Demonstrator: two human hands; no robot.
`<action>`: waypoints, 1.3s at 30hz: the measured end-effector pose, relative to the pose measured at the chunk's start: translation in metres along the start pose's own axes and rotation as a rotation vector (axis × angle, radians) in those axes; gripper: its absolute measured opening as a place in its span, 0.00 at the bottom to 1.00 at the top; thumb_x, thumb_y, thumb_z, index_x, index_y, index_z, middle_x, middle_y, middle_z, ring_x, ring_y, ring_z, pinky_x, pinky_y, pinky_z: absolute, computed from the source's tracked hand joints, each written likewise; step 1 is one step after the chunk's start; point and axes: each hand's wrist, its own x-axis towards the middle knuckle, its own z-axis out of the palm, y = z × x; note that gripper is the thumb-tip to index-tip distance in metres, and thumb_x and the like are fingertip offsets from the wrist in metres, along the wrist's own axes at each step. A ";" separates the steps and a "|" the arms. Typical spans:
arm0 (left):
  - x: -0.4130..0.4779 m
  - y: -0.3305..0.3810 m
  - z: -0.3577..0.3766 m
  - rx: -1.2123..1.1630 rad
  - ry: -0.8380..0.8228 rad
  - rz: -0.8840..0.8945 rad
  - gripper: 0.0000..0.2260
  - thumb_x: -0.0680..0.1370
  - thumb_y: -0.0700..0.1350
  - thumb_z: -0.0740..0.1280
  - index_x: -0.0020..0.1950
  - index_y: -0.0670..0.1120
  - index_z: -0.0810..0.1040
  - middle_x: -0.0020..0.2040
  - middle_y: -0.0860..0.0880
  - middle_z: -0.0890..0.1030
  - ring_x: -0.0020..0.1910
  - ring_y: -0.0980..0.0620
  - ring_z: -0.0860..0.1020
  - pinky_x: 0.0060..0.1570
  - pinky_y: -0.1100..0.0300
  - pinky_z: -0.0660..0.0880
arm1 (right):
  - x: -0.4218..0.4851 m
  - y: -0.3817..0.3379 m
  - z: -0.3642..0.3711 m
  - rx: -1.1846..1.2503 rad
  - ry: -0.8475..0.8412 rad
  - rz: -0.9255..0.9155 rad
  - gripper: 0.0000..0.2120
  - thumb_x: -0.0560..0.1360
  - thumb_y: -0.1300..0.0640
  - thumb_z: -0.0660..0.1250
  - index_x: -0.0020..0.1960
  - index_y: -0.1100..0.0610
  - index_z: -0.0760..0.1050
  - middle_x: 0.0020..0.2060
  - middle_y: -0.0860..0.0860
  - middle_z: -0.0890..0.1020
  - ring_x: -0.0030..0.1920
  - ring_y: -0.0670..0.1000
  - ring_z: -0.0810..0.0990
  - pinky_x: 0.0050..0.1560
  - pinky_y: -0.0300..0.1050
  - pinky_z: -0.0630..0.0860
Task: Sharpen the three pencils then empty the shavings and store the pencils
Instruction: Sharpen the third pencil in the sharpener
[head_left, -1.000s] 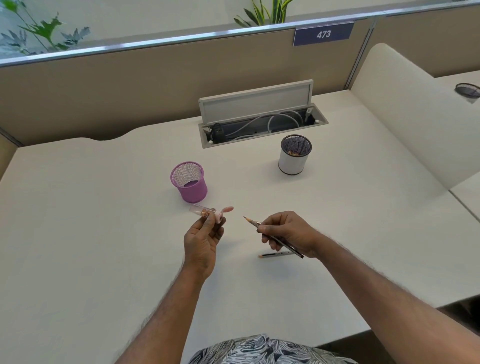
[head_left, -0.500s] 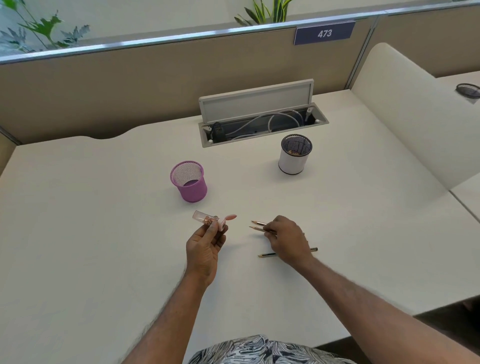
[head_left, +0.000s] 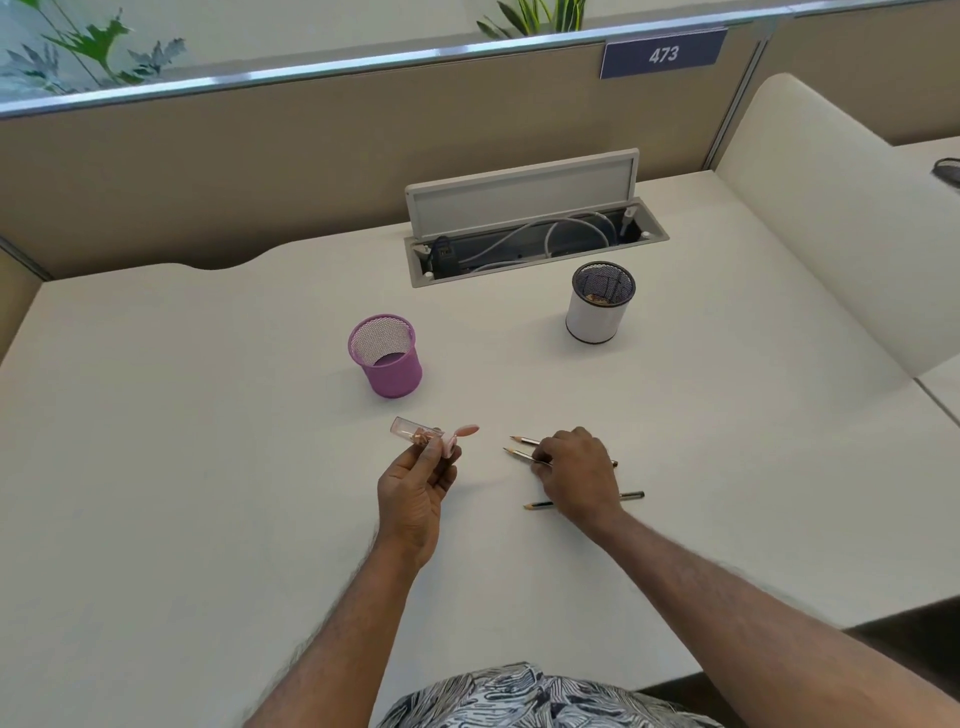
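Clock face laid on the desk (head_left: 208, 467), person at 6. Left hand (head_left: 415, 493) is near centre, slightly toward 7, raised off the surface, with thumb and fingers curled round the pink end of a clear tube sharpener (head_left: 413, 430). The tube points to 10, has brown shavings inside, and its pink lid (head_left: 466, 431) is flipped open toward 3. Right hand (head_left: 576, 475) is just on the 4 side of centre, palm down with fingers bent, over the shafts of two pencils. The far pencil (head_left: 524, 441) and middle pencil (head_left: 519, 454) lie close together, tips bare and pointing to 9–10. Fingertips (head_left: 540, 464) touch the middle pencil; can't tell whether they pinch it or just rest on it. The near pencil (head_left: 631, 495) lies flat on the desk toward 5, passing under the wrist, tip to 9, with no fingers on it. Purple mesh cup (head_left: 395, 371) stands upright at 11 from the hands, nothing visible inside. White cup (head_left: 595, 322) with dark mesh liner is at 1, with brownish bits at the bottom. Open cable tray (head_left: 535, 244) is at 12, flap up. Plate "473" (head_left: 664, 53) is on the partition behind it.
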 end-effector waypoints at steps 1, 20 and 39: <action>0.000 0.000 0.000 0.003 -0.004 0.003 0.08 0.80 0.40 0.65 0.48 0.44 0.84 0.44 0.47 0.84 0.44 0.53 0.82 0.45 0.61 0.76 | 0.001 0.000 0.000 0.006 -0.007 -0.003 0.04 0.74 0.57 0.69 0.46 0.55 0.82 0.41 0.52 0.83 0.47 0.55 0.76 0.47 0.48 0.71; 0.002 -0.002 -0.006 -0.004 0.002 -0.006 0.07 0.81 0.41 0.65 0.53 0.43 0.83 0.44 0.48 0.84 0.45 0.54 0.82 0.45 0.62 0.77 | -0.003 0.004 -0.005 0.120 -0.012 0.065 0.08 0.72 0.55 0.72 0.51 0.54 0.81 0.46 0.48 0.83 0.51 0.52 0.74 0.44 0.43 0.67; 0.000 -0.004 0.006 -0.025 -0.015 -0.015 0.07 0.80 0.40 0.64 0.51 0.42 0.82 0.43 0.47 0.83 0.45 0.52 0.81 0.46 0.62 0.76 | -0.034 0.015 -0.024 0.034 -0.167 -0.342 0.06 0.77 0.56 0.66 0.49 0.57 0.80 0.46 0.51 0.80 0.50 0.54 0.76 0.50 0.46 0.71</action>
